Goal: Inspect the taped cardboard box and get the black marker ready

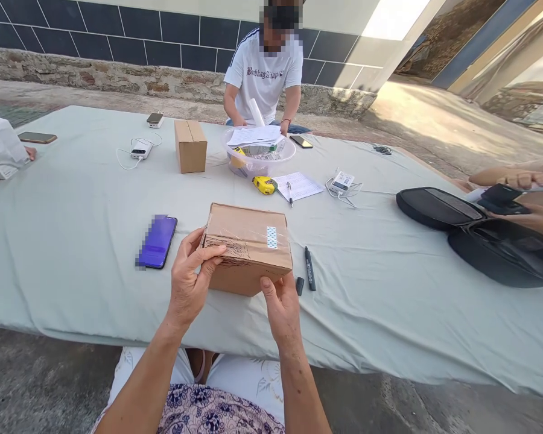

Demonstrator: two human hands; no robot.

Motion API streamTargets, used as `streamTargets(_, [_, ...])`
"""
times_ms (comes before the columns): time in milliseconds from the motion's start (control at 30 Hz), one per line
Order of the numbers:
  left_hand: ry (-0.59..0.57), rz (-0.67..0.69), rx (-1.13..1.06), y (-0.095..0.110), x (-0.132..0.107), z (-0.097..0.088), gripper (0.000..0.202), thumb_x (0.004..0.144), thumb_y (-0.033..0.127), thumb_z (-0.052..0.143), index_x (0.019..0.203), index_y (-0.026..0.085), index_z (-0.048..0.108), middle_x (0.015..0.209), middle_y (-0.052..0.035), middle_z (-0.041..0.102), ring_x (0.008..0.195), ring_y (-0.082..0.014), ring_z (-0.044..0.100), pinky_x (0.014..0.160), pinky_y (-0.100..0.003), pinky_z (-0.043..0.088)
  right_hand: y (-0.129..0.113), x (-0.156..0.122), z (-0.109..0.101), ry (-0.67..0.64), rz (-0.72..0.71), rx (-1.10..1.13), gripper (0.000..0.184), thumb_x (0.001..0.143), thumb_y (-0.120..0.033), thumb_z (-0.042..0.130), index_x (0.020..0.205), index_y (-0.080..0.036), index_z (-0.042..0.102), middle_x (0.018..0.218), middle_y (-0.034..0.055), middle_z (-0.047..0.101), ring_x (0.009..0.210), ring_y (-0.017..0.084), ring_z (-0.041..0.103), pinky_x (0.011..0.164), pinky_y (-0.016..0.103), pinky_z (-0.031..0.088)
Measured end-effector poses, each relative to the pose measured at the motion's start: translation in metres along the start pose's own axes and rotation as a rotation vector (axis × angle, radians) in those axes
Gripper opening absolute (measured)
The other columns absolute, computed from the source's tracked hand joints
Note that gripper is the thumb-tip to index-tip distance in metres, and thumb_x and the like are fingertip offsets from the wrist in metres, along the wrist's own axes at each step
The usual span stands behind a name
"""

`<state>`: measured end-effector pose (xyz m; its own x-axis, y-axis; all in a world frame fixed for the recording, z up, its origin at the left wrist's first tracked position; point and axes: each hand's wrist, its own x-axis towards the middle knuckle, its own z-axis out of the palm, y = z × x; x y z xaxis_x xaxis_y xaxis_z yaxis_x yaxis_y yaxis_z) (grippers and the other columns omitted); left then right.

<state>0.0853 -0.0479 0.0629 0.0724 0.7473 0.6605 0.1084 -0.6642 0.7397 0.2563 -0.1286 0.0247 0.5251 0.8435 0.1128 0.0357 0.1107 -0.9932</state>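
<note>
A brown cardboard box (248, 232) with clear tape, black scribbled lines and a blue-and-white patterned sticker is held near the table's front edge. My left hand (192, 274) grips its left side, thumb and forefinger at the scribbled top edge. My right hand (281, 304) holds the lower right corner, its thumb on the front face and the other fingers hidden behind the box. Just right of the box lie an uncapped black marker (310, 268) and its cap (300, 286). A phone (159, 242) with a lit purple screen lies to the left.
Farther back stand another cardboard box (190, 146) and a plastic basin (235, 167) with papers and bottles. A yellow tape measure (265, 185), a pen (290, 194) and power banks lie around. An open black case (502, 250) is at right. Co-workers sit across and beside the table.
</note>
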Motion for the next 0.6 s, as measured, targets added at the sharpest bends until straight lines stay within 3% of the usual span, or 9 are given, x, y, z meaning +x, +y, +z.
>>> streamTargets(133, [0.058,0.017,0.039,0.003,-0.001,0.006,0.015,0.098,0.022,0.069,0.104,0.030,0.080,0.129,-0.0065,0.067,0.125,-0.0197,0.066,0.099,-0.035,0.060,0.002,0.005,0.000,-0.022,-0.017,-0.011,0.058,0.089,-0.065,0.069,0.128,-0.024,0.059,0.123,0.0127,0.073,0.119,0.029,0.069,0.096,0.043,0.059])
streamTargets(233, [0.042,0.005,0.079,0.006,-0.001,0.007,0.016,0.099,0.024,0.068,0.108,0.030,0.080,0.134,-0.0069,0.066,0.128,-0.0205,0.065,0.104,-0.038,0.059,-0.004,0.005,-0.003,0.009,-0.052,-0.083,0.070,0.089,-0.064,0.069,0.144,-0.025,0.050,0.142,0.0159,0.064,0.132,0.032,0.062,0.106,0.052,0.054])
streamTargets(300, [0.022,0.003,0.104,0.008,-0.001,0.005,0.018,0.100,0.024,0.066,0.111,0.029,0.079,0.139,-0.0073,0.065,0.132,-0.0212,0.063,0.108,-0.039,0.057,-0.016,0.005,-0.003,0.121,-0.188,-0.231,0.079,0.089,-0.060,0.073,0.155,-0.030,0.040,0.157,0.0158,0.051,0.144,0.034,0.052,0.114,0.059,0.047])
streamTargets(367, [0.008,0.002,0.123,0.009,-0.002,0.004,0.019,0.101,0.023,0.065,0.114,0.029,0.078,0.142,-0.0077,0.063,0.135,-0.0215,0.062,0.111,-0.040,0.055,-0.030,0.006,-0.001,0.209,-0.414,-0.409,0.081,0.090,-0.055,0.075,0.158,-0.034,0.038,0.163,0.0142,0.043,0.152,0.035,0.042,0.119,0.063,0.040])
streamTargets(467, [0.003,-0.004,0.136,0.010,-0.003,0.002,0.021,0.101,0.020,0.065,0.115,0.028,0.079,0.147,-0.0084,0.063,0.138,-0.0215,0.060,0.114,-0.039,0.054,-0.049,0.010,0.007,0.186,-0.684,-0.591,0.057,0.094,-0.047,0.074,0.146,-0.033,0.056,0.161,0.0136,0.042,0.153,0.034,0.041,0.120,0.061,0.040])
streamTargets(600, [-0.001,-0.004,0.109,0.009,-0.004,0.003,0.023,0.101,0.018,0.064,0.115,0.027,0.079,0.153,-0.0084,0.061,0.143,-0.0216,0.058,0.114,-0.036,0.054,-0.051,0.019,0.019,0.156,-0.736,-0.610,0.022,0.097,-0.032,0.070,0.119,-0.027,0.071,0.155,0.0137,0.049,0.143,0.030,0.053,0.113,0.053,0.051])
